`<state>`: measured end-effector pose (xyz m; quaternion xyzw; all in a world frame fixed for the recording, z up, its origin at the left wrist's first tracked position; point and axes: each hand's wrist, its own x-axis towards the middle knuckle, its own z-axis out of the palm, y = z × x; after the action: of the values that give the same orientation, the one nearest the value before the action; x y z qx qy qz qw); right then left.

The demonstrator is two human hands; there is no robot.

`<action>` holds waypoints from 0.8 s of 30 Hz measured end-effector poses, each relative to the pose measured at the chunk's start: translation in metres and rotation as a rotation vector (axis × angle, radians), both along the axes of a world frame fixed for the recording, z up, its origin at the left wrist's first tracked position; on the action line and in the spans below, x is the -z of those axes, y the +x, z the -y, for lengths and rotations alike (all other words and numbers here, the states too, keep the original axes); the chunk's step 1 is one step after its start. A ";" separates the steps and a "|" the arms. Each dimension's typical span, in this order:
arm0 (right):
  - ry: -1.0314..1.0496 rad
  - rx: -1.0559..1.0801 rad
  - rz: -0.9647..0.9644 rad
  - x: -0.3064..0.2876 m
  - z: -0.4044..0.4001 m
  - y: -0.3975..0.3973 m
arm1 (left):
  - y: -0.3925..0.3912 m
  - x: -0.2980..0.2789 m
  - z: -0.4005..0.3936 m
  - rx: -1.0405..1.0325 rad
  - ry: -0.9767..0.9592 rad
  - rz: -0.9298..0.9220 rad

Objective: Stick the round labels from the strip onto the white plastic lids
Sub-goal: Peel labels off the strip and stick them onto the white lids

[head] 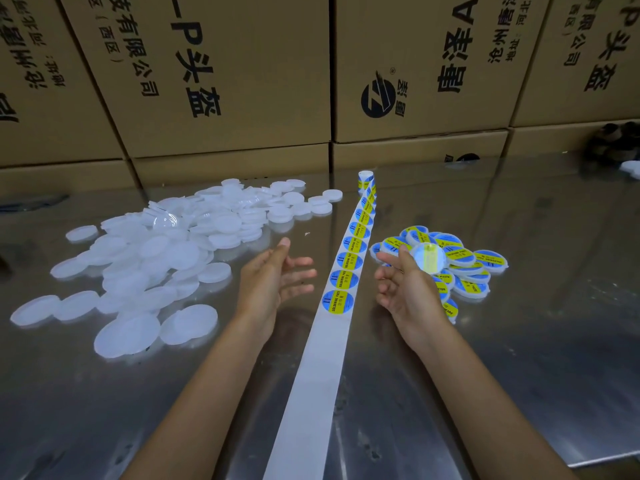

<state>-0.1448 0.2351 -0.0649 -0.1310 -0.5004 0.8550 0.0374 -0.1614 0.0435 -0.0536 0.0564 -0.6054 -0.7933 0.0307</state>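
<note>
Bare backing paper from the strip (pixel 311 375) lay nearest the camera in the head view, running up the steel counter (pixel 519 375) between the two forearms to a small roll at the far end, with blue-and-yellow round labels (pixel 337 301) starting about level with the hands. On the left sat a loose heap of unlabelled white lids (pixel 166 247); on the right, a smaller cluster of labelled lids (pixel 464 268) lay fanned out. The right hand (pixel 405 289) pinched one lid (pixel 428 258) between thumb and fingertips just above that cluster, its label showing faintly through the translucent plastic, the image blurred there. The left hand (pixel 273 275) hovered over the counter beside the strip with its fingers spread and relaxed, holding nothing. The step in hand seemed to be dropping the finished lid onto the done pile while the free hand went for a fresh blank. To do it well, the lid would best be released low over the cluster so it did not skid toward the strip, and the left hand should take a single lid from the near edge of the heap, top face up, so the nearest label could be peeled and centred without shifting the strip.
</note>
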 end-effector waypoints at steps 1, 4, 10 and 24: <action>0.005 -0.005 -0.001 0.000 0.001 0.000 | -0.001 0.001 0.000 -0.031 -0.066 -0.002; -0.001 -0.016 -0.009 -0.001 0.001 0.001 | -0.007 0.006 0.010 -0.163 -0.641 -0.099; 0.044 -0.044 -0.022 0.000 0.004 0.001 | -0.012 0.010 0.052 -0.266 -1.641 0.128; 0.121 -0.049 -0.015 -0.001 0.007 0.000 | -0.021 0.016 0.065 -0.200 -1.585 -0.132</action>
<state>-0.1453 0.2284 -0.0643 -0.1098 -0.5540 0.8248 0.0280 -0.1828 -0.0218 -0.0692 0.0247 -0.9778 -0.1224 0.1685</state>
